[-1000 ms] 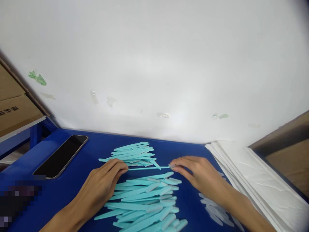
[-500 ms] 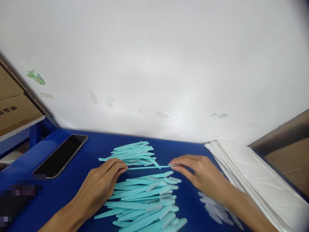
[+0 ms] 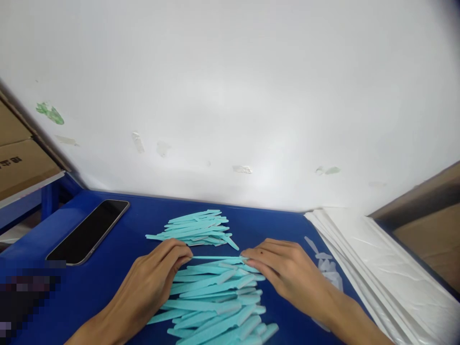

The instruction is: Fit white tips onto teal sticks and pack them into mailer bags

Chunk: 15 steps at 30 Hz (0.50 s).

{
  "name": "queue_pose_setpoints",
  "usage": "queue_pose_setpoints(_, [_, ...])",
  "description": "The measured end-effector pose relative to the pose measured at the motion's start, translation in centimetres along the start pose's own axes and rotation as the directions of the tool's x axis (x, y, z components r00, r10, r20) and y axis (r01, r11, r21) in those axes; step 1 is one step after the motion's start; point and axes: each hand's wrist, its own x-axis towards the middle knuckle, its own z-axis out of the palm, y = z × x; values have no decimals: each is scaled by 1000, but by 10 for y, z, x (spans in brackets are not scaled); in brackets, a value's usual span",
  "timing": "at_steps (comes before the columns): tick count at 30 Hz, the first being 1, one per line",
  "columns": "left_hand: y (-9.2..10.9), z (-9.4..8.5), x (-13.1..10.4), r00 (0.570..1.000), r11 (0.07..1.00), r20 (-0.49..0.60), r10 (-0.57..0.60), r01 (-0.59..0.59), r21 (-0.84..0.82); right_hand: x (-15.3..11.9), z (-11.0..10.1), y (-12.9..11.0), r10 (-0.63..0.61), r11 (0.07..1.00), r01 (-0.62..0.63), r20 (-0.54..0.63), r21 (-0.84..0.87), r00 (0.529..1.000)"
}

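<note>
Between my two hands, a thin light-blue stick (image 3: 217, 258) is stretched out level. My left hand (image 3: 158, 273) pinches its left end, and my right hand (image 3: 283, 268) pinches its right end. Just under it lies a large pile of similar light-blue pieces (image 3: 212, 305) with pale, wider right ends. A smaller pile of light-blue pieces (image 3: 197, 227) lies farther back on the blue table (image 3: 143, 215). Translucent whitish pieces (image 3: 328, 270) lie to the right of my right hand, partly hidden by my forearm.
A black phone (image 3: 88, 232) lies at the left of the table. White folded sheets (image 3: 373, 258) are stacked on the right. A white wall (image 3: 223, 96) with tape scraps stands behind. Cardboard boxes (image 3: 25, 167) are at the left, with more at the right edge.
My right hand has moved left and slightly down, and the held stick has come lower, nearer the large pile. More of the translucent pieces now show beside my right hand.
</note>
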Motion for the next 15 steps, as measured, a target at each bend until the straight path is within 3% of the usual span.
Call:
queue_pose_setpoints(9, [-10, -1, -6, 997, 984, 44, 63, -69, 164, 5, 2, 18, 92, 996, -92, 26, 11, 995])
queue_pose_setpoints(15, [-31, -9, -4, 993, 954, 119, -9, -27, 300, 5, 6, 33, 117, 993, -116, 73, -7, 990])
